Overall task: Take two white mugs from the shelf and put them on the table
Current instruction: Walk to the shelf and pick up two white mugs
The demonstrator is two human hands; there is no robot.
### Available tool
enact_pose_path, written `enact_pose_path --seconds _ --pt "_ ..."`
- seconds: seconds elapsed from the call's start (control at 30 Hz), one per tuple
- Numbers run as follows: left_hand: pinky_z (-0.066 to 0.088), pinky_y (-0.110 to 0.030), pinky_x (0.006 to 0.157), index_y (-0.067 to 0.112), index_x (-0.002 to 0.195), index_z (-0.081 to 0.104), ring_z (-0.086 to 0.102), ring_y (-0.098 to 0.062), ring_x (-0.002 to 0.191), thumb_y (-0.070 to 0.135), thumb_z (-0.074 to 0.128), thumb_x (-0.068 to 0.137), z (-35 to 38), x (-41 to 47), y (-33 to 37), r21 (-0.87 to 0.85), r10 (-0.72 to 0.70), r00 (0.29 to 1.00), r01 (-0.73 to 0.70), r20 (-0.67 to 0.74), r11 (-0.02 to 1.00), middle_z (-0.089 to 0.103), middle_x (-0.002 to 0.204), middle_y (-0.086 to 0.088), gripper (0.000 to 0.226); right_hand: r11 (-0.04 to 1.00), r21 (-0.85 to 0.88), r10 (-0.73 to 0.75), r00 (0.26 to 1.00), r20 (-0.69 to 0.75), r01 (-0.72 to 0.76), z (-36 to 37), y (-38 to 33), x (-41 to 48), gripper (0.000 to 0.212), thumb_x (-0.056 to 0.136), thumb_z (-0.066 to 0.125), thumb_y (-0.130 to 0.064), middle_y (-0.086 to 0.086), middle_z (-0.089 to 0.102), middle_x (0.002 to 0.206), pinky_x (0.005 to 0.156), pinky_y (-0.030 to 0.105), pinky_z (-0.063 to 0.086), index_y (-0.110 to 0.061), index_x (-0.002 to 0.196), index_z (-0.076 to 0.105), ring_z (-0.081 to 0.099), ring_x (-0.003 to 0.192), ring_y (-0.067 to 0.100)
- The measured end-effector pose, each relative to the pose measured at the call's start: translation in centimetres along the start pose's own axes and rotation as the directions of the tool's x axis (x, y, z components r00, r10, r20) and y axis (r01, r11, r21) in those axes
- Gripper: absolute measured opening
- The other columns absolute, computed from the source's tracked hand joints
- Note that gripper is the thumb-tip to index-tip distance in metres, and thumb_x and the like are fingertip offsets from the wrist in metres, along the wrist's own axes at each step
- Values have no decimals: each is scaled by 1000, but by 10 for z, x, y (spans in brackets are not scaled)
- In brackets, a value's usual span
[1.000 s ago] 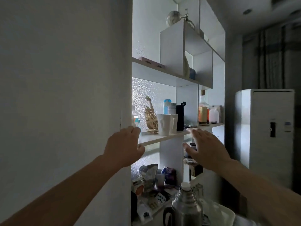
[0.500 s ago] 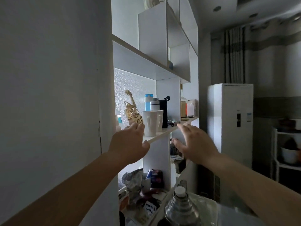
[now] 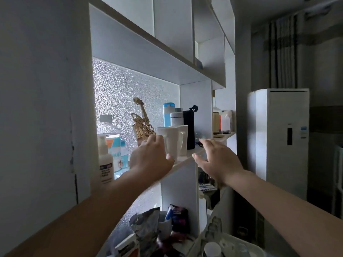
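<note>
Two white mugs stand side by side on the middle shelf [image 3: 187, 159]. The nearer mug [image 3: 169, 140] has my left hand [image 3: 150, 158] against its left side, fingers curled toward it and thumb under its base edge, with no full grip visible. The second mug [image 3: 182, 139] sits just behind and to the right. My right hand [image 3: 216, 158] hovers open at the shelf's front edge, right of both mugs, fingers spread, touching neither.
A gold violin ornament [image 3: 142, 123] stands behind my left hand. Flasks, blue [image 3: 168, 114], white [image 3: 176, 117] and black [image 3: 189, 127], crowd behind the mugs. Bottles [image 3: 108, 134] stand at left. A shelf divider [image 3: 196, 108] rises right of the mugs. A white standing unit [image 3: 278, 134] is further right.
The view has closed in on the shelf. My left hand has reached forward to the nearer mug's side; my right hand has advanced to the shelf edge.
</note>
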State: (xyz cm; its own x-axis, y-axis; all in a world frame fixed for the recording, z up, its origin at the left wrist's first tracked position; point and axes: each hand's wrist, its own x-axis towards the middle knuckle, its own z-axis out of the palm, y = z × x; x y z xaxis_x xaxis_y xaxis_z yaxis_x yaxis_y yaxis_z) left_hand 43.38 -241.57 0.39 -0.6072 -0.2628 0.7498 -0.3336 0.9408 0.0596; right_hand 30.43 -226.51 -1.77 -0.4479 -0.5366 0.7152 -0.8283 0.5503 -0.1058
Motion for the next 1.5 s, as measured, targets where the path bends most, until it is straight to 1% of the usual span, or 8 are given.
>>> enact_pose_path --seconds 0.37,0.53,0.67,0.9,1.03,1.1,1.23,1.5 --pt "39 -36 72 10 119 45 56 -33 103 43 57 73 45 42 -1 -153 -292 951 305 100 940 53 120 -13 57 962 206 167 983 82 -181 63 23 62 63 87 38 -55 8 40 144 99 44 37 -18 138 32 34 132 25" --pt "41 -37 74 9 110 50 53 -29 95 34 56 76 56 55 -2 -262 -351 924 380 154 887 57 113 -13 43 928 309 195 979 67 -206 81 21 83 53 87 41 -52 9 54 127 85 41 44 -15 125 44 52 112 27" --pt "37 -35 68 7 106 52 52 -27 86 28 52 76 67 55 -3 -405 -430 891 449 143 796 61 105 -13 36 874 437 212 976 51 -213 91 17 95 42 89 47 -43 11 59 119 88 43 47 -13 118 49 56 107 28" --pt "34 -35 61 14 78 50 50 -25 74 25 52 77 79 52 -2 -607 -464 880 426 104 671 55 76 -2 11 774 603 270 962 -35 -195 107 12 110 28 89 52 -34 1 61 91 71 31 38 -11 103 57 54 83 18" --pt "34 -36 63 19 71 45 54 -32 78 28 51 85 82 52 -3 -681 -453 888 380 79 626 53 71 -5 18 748 642 272 960 -70 -165 113 12 109 17 92 48 -29 -7 54 70 57 28 33 -14 91 56 52 71 17" --pt "38 -39 66 14 75 51 57 -36 85 31 50 87 84 52 -3 -727 -440 895 349 71 591 56 74 -8 21 739 657 258 963 -73 -149 113 14 109 15 93 48 -28 -6 56 71 57 27 32 -16 90 57 52 70 16" --pt "43 -40 70 7 84 58 54 -27 77 31 49 88 87 52 -3 -756 -409 911 301 49 580 60 78 -4 26 748 649 243 967 -72 -140 110 15 110 19 92 48 -25 -1 57 68 55 30 34 -11 82 56 51 65 17" --pt "46 -46 78 6 81 59 58 -30 79 31 48 91 90 51 -8 -755 -367 930 258 25 603 65 78 -5 29 780 609 242 967 -76 -147 103 16 105 22 94 45 -25 9 63 77 64 33 38 -9 83 56 56 72 25"
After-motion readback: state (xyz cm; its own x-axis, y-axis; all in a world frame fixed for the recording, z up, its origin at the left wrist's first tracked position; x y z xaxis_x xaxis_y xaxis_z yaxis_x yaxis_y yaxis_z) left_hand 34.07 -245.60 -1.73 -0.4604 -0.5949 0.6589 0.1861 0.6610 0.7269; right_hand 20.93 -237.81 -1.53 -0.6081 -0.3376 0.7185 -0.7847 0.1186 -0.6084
